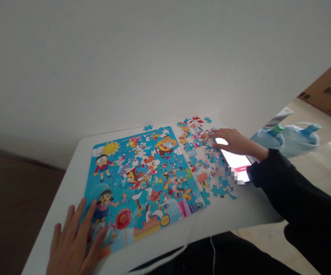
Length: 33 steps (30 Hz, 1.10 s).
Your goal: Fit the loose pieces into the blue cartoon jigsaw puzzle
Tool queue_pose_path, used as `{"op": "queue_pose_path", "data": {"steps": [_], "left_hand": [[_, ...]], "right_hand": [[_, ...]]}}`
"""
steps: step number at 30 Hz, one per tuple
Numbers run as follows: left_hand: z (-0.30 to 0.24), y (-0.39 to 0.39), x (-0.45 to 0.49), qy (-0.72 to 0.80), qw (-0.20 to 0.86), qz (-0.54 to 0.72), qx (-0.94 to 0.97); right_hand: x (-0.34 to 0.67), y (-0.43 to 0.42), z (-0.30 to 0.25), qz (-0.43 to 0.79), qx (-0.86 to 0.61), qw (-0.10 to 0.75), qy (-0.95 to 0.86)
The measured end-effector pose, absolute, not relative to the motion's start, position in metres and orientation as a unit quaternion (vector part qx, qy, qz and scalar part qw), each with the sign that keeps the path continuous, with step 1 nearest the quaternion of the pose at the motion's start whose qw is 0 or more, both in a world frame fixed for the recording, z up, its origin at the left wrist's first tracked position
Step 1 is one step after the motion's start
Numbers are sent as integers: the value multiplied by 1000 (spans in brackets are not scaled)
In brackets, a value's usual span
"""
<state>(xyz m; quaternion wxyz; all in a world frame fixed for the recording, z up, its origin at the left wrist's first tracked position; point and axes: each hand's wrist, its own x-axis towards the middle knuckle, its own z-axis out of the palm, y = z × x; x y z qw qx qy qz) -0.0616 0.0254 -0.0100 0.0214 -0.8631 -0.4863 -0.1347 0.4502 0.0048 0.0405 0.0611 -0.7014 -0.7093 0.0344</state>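
Blue cardboard puzzle (142, 179) lies under open left fingers (79, 215); right fingers (222, 133), seemingly released, touch loose pieces (199, 160).

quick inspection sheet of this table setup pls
surface: white table, puzzle and pieces lying on it
job's things: part-assembled cartoon jigsaw puzzle; loose blue and multicoloured pieces heaped to its right
clutter: lit phone or tablet at the pieces' right edge, partly pixelated
hands: left hand spread on the puzzle's near corner; right hand open, fingers on the loose pieces
cables: thin white cord in front of dark clothing
surroundings: clear plastic bottles and cardboard box beyond the table
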Motion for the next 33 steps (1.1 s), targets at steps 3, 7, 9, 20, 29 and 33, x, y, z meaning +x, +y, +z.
{"op": "queue_pose_path", "data": {"steps": [3,7,9,20,29,33], "left_hand": [[-13,28,-62,-477,20,-134,-868],[-17,30,-66,-466,15,-125,-876],[-18,31,-66,-466,11,-119,-877],[-16,30,-66,-475,-17,-116,-872],[-12,27,-61,-470,-19,-123,-874],[-7,23,-56,-476,-20,-131,-869]], "right_hand": [[438,2,41,42,-698,47,-713],[429,2,38,37,-680,46,-730],[427,5,35,22,-656,54,-752],[425,21,20,13,-605,55,-794],[419,16,26,0,-596,53,-801],[415,16,25,2,-603,51,-796]]}}
